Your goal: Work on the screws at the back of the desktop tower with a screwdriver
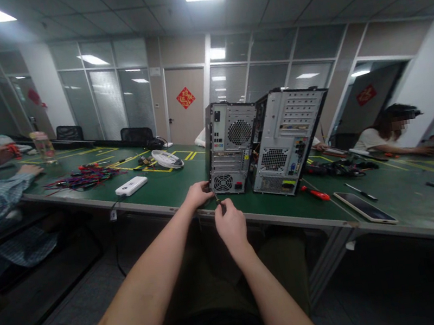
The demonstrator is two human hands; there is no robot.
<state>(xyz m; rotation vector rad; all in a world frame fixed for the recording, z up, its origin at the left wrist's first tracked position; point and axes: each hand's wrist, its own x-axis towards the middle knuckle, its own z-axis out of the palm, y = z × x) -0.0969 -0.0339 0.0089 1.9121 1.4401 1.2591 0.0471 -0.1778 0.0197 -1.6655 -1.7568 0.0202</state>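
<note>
While your right hand (232, 225) gripped a small dark object (219, 204) just below the head view's centre, your left hand (198, 195) curled near the mid-frame computer tower (231, 146); whether it held anything, I could not tell.

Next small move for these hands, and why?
Probably ease the slim dark tool in the right hand onto the lower left corner of the left tower: it points up toward that corner, and the left hand is right beside it, seemingly placed to steady it. Whether the tip already touches, I can't tell.
</note>
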